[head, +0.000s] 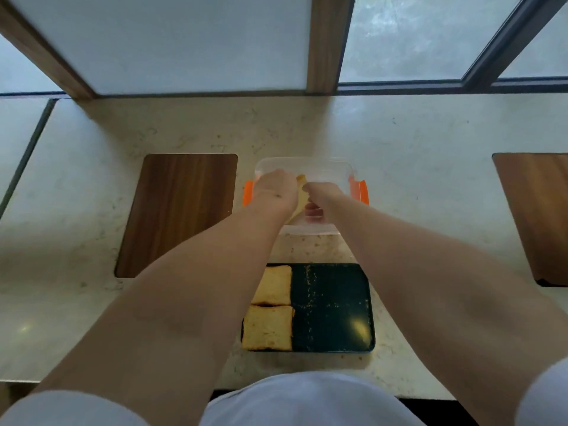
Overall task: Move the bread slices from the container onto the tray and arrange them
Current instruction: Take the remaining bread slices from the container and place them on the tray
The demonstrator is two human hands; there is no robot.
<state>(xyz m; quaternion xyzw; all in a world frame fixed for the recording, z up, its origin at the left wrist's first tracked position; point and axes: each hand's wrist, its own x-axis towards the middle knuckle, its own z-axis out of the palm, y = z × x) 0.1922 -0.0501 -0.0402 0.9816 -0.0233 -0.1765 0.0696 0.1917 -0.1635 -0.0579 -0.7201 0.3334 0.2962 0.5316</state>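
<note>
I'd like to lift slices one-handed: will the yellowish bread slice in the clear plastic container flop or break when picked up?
The yellowish bread slice probably bends: both hands, left and right, are at it. The toasted slices on the dark tray look browned, so likely crumbly; crumbs litter the tray.

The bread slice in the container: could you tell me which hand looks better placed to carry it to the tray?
Probably the left hand: it is already on the bread slice, while the right hand grips the container wall. The tray has free space.

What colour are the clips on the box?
Orange clips on the clear container, seen in the head view.
</note>
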